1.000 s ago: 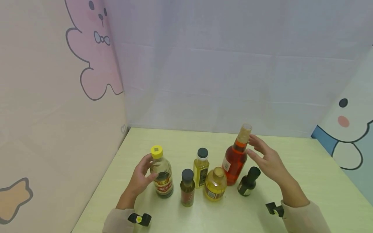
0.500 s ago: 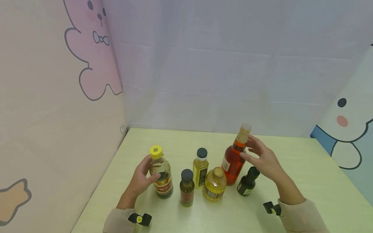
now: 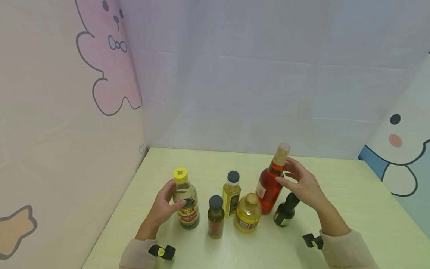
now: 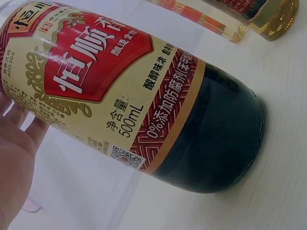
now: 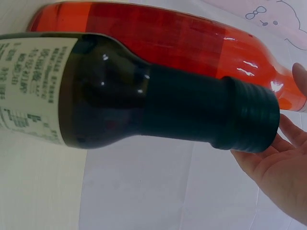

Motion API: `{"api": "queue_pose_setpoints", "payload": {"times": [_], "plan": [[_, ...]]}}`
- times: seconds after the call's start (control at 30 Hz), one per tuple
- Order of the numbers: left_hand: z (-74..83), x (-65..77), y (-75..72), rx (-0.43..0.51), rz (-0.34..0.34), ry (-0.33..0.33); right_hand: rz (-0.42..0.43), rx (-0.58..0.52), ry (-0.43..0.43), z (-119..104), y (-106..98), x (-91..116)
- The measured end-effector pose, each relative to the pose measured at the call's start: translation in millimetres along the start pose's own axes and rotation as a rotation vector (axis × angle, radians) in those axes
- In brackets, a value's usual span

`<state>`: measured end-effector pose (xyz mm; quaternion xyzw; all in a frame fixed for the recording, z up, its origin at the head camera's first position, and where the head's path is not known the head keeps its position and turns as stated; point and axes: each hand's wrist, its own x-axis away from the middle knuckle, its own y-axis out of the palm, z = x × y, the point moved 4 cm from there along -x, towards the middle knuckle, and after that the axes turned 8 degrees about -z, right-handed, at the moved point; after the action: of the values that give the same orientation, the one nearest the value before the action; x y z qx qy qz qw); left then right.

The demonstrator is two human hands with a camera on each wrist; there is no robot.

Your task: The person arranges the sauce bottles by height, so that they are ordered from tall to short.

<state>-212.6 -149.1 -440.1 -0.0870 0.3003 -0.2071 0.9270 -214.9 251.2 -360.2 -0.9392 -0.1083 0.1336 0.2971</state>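
Note:
My left hand [image 3: 163, 206] grips the vinegar bottle [image 3: 188, 207] with the yellow cap, thumb in front and fingers partly hidden behind it. The label and dark liquid of this bottle fill much of the left wrist view. On the right, my right hand [image 3: 303, 184] holds a tall bottle of red liquid [image 3: 268, 186] just below its gold neck, thumb on the near side. Both bottles stand on the table. Below the right hand is a small dark bottle [image 3: 285, 211], whose dark green cap [image 5: 249, 115] crosses in front of the hand in the right wrist view.
Between the hands stand a small brown bottle [image 3: 215, 220] with a black cap, a square bottle of yellow oil [image 3: 231, 198] and a round bottle of yellow liquid [image 3: 248, 216]. Fabric walls [image 3: 228, 93] enclose the pale table [image 3: 342, 186] at the back and sides.
The right hand has moved slightly left and closed in on the red bottle, its thumb now lying against the glass. The left thumb reaches slightly farther across the vinegar bottle. The bottles stay in place.

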Motion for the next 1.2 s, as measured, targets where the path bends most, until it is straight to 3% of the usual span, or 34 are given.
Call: {"api": "queue_pose_setpoints", "payload": {"times": [0.73,1.2], "plan": [[-0.7,0.1,-0.7,0.001,-0.016,0.002,0.0,-0.031,0.023,7.7,5.9,-6.1],[-0.3,0.0,1.0,0.002,-0.005,-0.004,-0.068,-0.032,0.023,0.2,-0.6,-9.4]]}}
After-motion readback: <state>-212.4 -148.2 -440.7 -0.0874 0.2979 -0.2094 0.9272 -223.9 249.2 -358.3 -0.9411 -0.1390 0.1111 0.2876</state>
